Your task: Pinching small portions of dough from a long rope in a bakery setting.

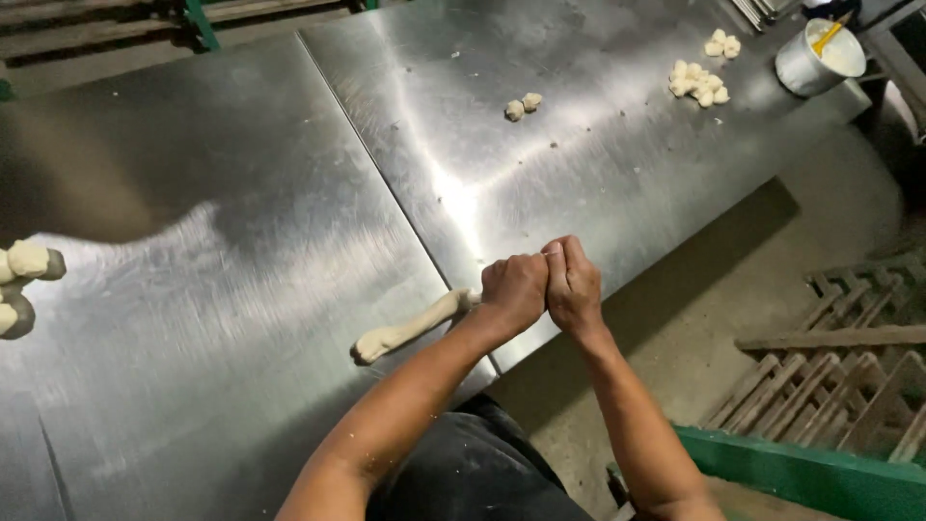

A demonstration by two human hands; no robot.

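Dough rope (pixel 410 328) trails toward lower left from my left hand (pixel 514 289), fisted on its end; right hand (pixel 572 283) clenched, pressed against it.

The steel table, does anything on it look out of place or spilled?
Nothing looks spilled or damaged. The dough rope lies on the steel table, one end in the left hand, which is pressed against the right hand. Small dough pieces sit in loose clusters near a white tub.
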